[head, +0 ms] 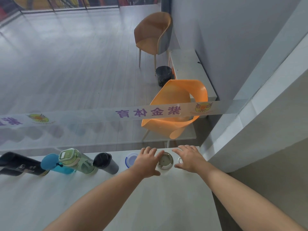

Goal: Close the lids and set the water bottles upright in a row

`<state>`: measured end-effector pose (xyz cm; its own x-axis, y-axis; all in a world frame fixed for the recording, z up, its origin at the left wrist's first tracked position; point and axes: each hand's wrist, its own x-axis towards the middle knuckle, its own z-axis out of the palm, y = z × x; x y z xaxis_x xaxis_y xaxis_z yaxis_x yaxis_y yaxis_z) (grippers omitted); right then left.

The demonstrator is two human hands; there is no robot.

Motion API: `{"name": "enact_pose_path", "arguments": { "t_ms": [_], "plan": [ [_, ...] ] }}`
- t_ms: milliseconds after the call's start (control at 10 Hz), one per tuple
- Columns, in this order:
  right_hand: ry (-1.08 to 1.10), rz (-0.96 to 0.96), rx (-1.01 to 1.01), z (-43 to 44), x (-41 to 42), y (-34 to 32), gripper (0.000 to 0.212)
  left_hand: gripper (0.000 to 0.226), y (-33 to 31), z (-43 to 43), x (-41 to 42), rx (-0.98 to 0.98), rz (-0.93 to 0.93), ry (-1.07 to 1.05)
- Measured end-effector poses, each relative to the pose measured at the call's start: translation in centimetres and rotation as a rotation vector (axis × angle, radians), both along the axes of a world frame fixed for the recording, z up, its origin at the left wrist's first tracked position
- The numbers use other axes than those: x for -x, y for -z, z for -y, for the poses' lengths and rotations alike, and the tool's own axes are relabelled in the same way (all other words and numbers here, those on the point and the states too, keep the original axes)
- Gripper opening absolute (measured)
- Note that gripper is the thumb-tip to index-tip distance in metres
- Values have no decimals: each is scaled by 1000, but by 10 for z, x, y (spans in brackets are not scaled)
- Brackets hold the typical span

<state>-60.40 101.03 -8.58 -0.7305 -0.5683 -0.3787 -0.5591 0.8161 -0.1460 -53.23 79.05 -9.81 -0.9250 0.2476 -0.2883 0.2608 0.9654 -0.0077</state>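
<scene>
Several water bottles stand upright in a row along the far edge of a white counter (83, 197): a black bottle (18, 164), a blue one (51, 163), a light green one (75, 160), a dark grey one (105, 162), a clear one with a blue-rimmed lid (130, 160) and a clear one with a white-grey lid (165, 161). My left hand (147, 161) rests with spread fingers between the last two bottles, touching the white-grey lid's left side. My right hand (190, 158) hovers flat just right of that lid, partly covering a small white object (180, 160).
A glass panel (100, 130) with a printed strip rises right behind the bottle row. A white wall and ledge (250, 130) close off the counter's right end. Beyond the glass are an orange chair (176, 110), a tan chair (153, 34) and a dark bin (164, 78).
</scene>
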Motion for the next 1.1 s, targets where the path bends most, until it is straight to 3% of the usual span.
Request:
{"name": "enact_pose_path", "arguments": {
  "t_ms": [200,400,600,800,900,1000,1100],
  "plan": [
    [-85,69,18,51,-20,-5,77,102,-11,41,-10,155,108,-144],
    [-15,113,-88,72,-24,2,73,86,-12,63,-22,20,192,-351],
    [21,159,-36,72,-24,6,67,76,-6,68,-29,-58,186,-343],
    [-10,122,-76,72,-25,1,74,100,-6,69,-29,-68,197,-325],
    [47,14,45,72,-27,-10,66,104,-18,69,-35,-78,113,-298],
    [157,11,157,69,-23,-39,51,88,-36,68,-39,-140,26,-281],
    [324,-36,405,79,-35,-85,46,72,-65,74,-56,-221,-38,-260]
  ]
}}
